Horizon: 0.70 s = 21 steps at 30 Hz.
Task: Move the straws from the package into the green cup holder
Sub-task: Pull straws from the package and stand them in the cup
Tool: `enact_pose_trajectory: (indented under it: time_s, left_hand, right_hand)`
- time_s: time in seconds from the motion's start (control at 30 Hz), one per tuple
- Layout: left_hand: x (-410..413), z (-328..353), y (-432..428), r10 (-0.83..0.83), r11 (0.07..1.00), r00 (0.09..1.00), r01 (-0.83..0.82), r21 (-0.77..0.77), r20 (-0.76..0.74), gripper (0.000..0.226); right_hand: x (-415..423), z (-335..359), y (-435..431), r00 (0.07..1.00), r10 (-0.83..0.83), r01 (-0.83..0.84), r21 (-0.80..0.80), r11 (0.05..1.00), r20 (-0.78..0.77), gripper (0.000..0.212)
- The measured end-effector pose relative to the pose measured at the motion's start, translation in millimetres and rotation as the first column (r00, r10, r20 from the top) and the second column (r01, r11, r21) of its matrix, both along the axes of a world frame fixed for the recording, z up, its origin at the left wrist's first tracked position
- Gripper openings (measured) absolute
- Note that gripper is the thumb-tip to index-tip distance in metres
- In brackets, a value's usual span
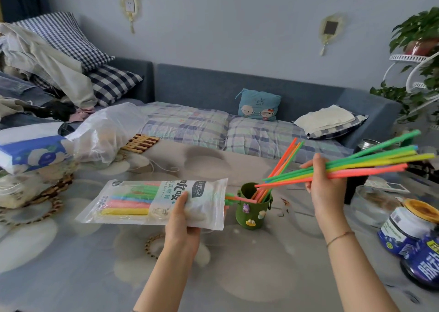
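I see my right hand (319, 188) clenched round a straw bundle (368, 164) lying nearly level, its lower tips just over the cup (253, 213) down-left of that hand; my left hand (183, 216) grips the package (152, 200), not yet empty; the bundle wants tipping upright.

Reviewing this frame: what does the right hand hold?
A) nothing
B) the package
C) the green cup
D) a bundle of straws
D: the right hand grips a fanned bundle of straws above the table, while the left hand holds the package.
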<state>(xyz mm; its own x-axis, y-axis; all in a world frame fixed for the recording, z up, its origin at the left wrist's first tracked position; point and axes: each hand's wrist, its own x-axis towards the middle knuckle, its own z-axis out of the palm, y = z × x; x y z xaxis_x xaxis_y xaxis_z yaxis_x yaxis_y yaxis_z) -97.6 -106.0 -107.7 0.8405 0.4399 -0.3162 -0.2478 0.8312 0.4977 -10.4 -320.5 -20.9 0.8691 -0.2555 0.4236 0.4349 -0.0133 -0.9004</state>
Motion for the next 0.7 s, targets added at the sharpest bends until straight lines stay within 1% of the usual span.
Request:
enact_pose_trajectory:
  time_s: [0.07,0.13,0.23,0.3,0.4,0.43,0.5,0.57,0.7]
  left_hand:
    - [0,2,-2,-0.003,1.0,1.0,0.003,-0.001,-0.006,0.053]
    - [1,1,-3,-0.016,1.0,1.0,0.016,0.002,-0.002,0.054]
    - [2,0,-4,-0.056,0.998,0.998,0.056,0.016,0.033,0.069]
    - [3,0,-2,-0.056,0.998,0.998,0.055,0.017,0.035,0.07]
    - [3,1,1,-0.068,0.998,0.997,0.068,0.012,0.031,0.057]
    - [3,0,2,-0.076,0.997,0.997,0.075,0.017,0.035,0.056]
    - [3,0,4,-0.083,0.996,0.995,0.082,0.023,0.052,0.055]
    - [3,2,4,-0.068,0.998,0.996,0.067,0.021,0.06,0.054]
    - [3,2,5,-0.046,0.999,0.997,0.046,0.015,0.064,0.052]
  right_hand:
    - [12,0,2,1.0,0.007,-0.011,-0.17,0.985,-0.024,0.039]
    - [23,-6,7,0.996,0.015,-0.042,-0.336,0.941,-0.082,0.039]
    - [39,-19,14,0.978,0.032,-0.126,-0.462,0.878,-0.206,0.041]
    - [48,-25,17,0.945,0.05,-0.222,-0.521,0.824,-0.323,0.042]
    - [53,-26,20,0.873,0.09,-0.388,-0.571,0.724,-0.48,0.034]
    - [53,-25,20,0.861,0.095,-0.407,-0.566,0.717,-0.499,0.031]
    - [56,-24,22,0.863,0.085,-0.387,-0.544,0.745,-0.498,0.028]
    - [59,-25,24,0.875,0.068,-0.358,-0.547,0.757,-0.479,0.029]
    - [59,-28,29,0.86,0.036,-0.372,-0.577,0.727,-0.51,0.031]
